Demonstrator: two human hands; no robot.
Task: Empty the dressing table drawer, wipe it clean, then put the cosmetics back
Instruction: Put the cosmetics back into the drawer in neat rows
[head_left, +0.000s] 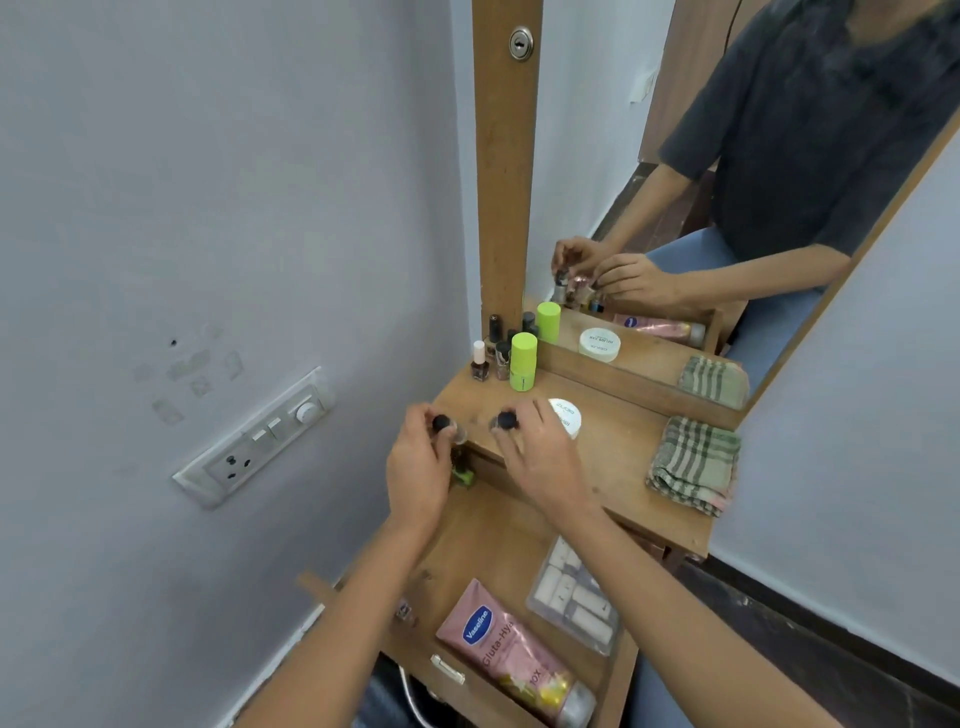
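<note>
The wooden drawer (483, 551) stands pulled open below the dressing table top (618, 457). In it lie a pink Vaseline tube (511, 649), a clear box of pale items (576, 597), a small bottle (407, 610) at the left wall and a green bottle (462, 475) at the back. My left hand (418, 467) holds a small black-capped bottle (442, 423) over the table's front edge. My right hand (540, 457) holds another black-capped bottle (506, 421) just above the top. Several nail polish bottles (491, 356), a lime green stick (522, 361) and a white jar (566, 415) stand on the top.
A folded checked cloth (693, 462) lies at the table's right end. The mirror (675, 208) rises behind, in a wooden frame (504, 182) with a lock. The wall at left carries a socket panel (260, 436). A wall closes in on the right.
</note>
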